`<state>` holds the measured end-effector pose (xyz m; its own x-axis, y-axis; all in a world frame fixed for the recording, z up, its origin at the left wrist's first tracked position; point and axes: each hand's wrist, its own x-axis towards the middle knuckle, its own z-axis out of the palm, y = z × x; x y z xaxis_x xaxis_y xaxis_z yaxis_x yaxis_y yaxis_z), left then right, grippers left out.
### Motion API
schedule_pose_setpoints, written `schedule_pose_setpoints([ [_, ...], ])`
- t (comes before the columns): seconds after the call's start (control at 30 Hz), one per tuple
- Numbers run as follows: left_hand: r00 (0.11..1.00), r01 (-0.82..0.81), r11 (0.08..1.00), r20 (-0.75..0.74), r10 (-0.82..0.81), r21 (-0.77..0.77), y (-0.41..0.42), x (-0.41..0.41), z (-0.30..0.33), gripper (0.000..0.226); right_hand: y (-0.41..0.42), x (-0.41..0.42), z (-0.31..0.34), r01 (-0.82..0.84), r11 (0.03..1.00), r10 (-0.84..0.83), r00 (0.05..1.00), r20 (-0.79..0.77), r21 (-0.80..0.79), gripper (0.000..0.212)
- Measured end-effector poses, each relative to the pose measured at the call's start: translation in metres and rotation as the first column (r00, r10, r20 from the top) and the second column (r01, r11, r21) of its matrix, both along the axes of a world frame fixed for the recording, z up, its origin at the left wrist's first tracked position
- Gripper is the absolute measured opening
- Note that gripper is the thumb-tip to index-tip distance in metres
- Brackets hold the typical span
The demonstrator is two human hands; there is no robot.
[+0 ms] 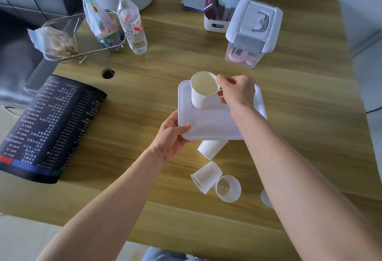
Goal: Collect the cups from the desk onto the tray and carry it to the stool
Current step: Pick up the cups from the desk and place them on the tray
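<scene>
While pinching a white paper cup (203, 91) by its rim over the tray (215, 124), right hand (237, 93); left hand (171, 136) clamped on the tray's edge; three cups (206, 176) on the bench (144, 95).

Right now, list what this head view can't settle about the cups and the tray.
- Paper cup under the tray: the tray's near edge hides its far end.
- Object beside the right forearm: the arm covers most of it; can't tell whether it is a cup.
- Cup in the right hand: unclear whether its base rests on the tray.
- Stool: outside the frame.
</scene>
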<state>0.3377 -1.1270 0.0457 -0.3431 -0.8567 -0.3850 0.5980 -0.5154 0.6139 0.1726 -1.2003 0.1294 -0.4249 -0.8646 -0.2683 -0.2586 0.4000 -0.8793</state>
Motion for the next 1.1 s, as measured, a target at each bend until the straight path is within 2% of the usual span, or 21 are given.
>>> schedule_pose_setpoints([
  [0.13,1.000,0.004,1.000,-0.021,-0.004,-0.014,0.001,0.003,0.000,0.054,0.007,-0.006,0.007,0.005,1.000,-0.004,0.999,0.049,-0.025,0.033],
  [0.27,1.000,-0.025,1.000,-0.001,0.025,-0.019,0.000,0.013,-0.005,0.057,0.031,-0.026,0.004,0.048,0.998,-0.047,0.999,0.016,-0.028,0.044],
  [0.4,0.995,-0.092,0.996,0.039,0.092,0.004,-0.004,0.026,-0.011,0.060,0.069,-0.044,-0.021,0.076,0.997,-0.076,0.997,0.024,0.004,0.027],
  [0.57,0.985,-0.141,0.990,0.099,0.139,0.016,-0.010,0.039,-0.018,0.054,0.099,-0.049,-0.065,-0.019,0.989,0.025,0.999,-0.040,0.148,0.013],
  [0.73,0.978,-0.177,0.983,0.116,0.172,0.038,-0.013,0.049,-0.027,0.052,0.099,-0.045,-0.098,-0.125,0.944,0.133,0.991,-0.004,0.304,0.009],
  [0.93,0.972,-0.211,0.976,0.114,0.203,0.059,-0.011,0.056,-0.030,0.051,0.097,-0.046,-0.103,-0.168,0.930,0.169,0.985,0.024,0.327,0.010],
  [1.1,0.970,-0.221,0.974,0.111,0.215,0.050,-0.011,0.058,-0.028,0.049,0.102,-0.063,-0.072,-0.238,0.928,0.234,0.971,0.049,0.286,0.012],
])
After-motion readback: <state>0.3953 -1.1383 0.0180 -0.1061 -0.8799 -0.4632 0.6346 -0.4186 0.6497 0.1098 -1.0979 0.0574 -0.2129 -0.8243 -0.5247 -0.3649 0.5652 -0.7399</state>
